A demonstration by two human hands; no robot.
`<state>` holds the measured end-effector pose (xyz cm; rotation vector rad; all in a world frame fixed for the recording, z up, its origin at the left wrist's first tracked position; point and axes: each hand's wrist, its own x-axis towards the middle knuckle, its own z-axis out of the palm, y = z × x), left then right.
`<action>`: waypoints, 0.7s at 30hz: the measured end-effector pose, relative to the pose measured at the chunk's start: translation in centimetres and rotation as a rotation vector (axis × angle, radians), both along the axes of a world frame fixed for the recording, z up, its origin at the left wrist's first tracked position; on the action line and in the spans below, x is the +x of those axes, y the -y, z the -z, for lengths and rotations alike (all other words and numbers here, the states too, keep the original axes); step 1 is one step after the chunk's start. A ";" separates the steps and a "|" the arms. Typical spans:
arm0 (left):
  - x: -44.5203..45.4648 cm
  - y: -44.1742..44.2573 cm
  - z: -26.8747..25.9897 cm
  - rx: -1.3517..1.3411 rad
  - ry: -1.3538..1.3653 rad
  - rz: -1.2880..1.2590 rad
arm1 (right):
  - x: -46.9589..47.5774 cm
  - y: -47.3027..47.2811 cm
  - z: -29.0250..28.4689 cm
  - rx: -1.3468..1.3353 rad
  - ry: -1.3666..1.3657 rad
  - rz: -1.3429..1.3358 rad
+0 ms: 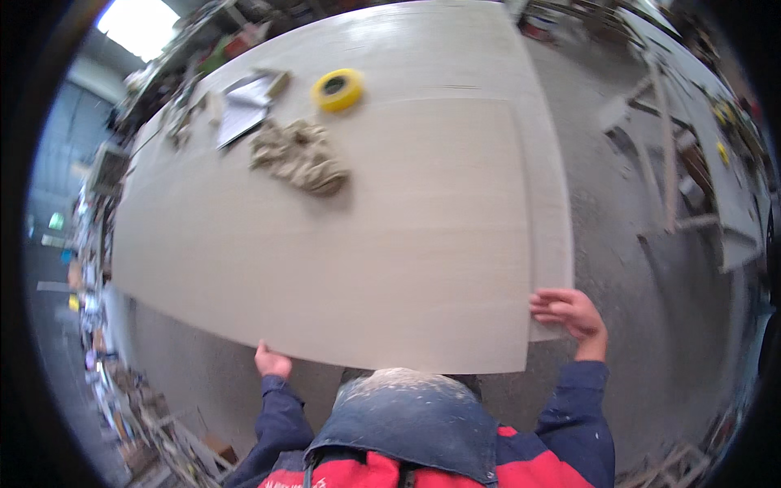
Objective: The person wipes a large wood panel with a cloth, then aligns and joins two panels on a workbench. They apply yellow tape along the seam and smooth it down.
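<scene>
A thin pale sheet, apparently plywood (390, 262), lies on a larger pale tabletop or panel (549, 183) and overhangs its near edge. My left hand (273, 361) is at the sheet's near edge, thumb on top and the fingers hidden beneath. At the sheet's right edge is my right hand (564, 311), its fingers spread and touching or just beside that edge, over the strip of the lower surface. A crumpled beige cloth or pair of work gloves (299, 157) rests on the sheet, with a roll of yellow tape (337, 89) behind it.
Papers (244, 110) and a small block (279, 84) lie at the back left. Cluttered shelving (97, 293) runs along the left side. Across the grey floor (610, 256) at the right stands a wooden frame or trestle (668, 146) beside another long workbench (701, 79).
</scene>
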<state>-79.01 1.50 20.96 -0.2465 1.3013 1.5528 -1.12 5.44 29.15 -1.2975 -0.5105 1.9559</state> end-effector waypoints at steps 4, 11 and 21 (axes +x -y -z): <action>0.7 -0.3 0.7 0.014 -0.016 -0.089 | 0.0 0.8 0.2 0.026 0.017 0.135; 0.9 0.1 1.6 0.066 -0.011 -0.127 | -0.6 0.9 0.6 -0.050 0.159 0.208; 1.6 -0.1 0.4 0.068 0.012 -0.114 | -0.2 5.4 2.8 0.068 0.147 0.367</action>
